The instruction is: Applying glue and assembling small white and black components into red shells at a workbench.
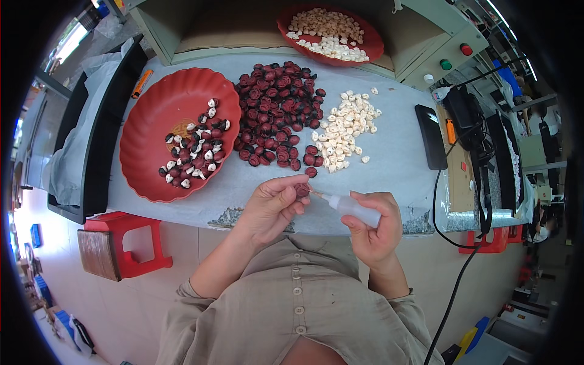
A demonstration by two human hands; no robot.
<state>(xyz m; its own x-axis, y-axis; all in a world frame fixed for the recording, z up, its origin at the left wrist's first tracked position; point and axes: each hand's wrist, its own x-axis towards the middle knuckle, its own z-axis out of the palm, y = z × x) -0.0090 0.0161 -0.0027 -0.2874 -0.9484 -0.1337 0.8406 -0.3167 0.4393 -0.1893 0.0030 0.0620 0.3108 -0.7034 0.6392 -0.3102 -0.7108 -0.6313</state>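
Observation:
Between the fingertips of my left hand [267, 207] is a small dark red, cup-shaped piece [302, 190]. My right hand [380, 228] grips a whitish squeeze bottle [359, 210], its thin nozzle pointing left at the piece. Whether the tip touches it, I cannot tell. Beyond my hands lies a heap of similar dark red pieces [274, 103] with blackish edges. To its right is a scattered heap of small cream pieces [347, 131]. A scalloped red plate [146, 128] at the left bears several dark red pieces with cream ones on them.
Another red plate [376, 45] with cream and tan pieces stands in an open cabinet [222, 30] at the back. A black tray [94, 158] and orange cutter [142, 84] lie left; a phone [431, 137] and black cable [435, 201] lie right. A red stool [140, 243] stands below.

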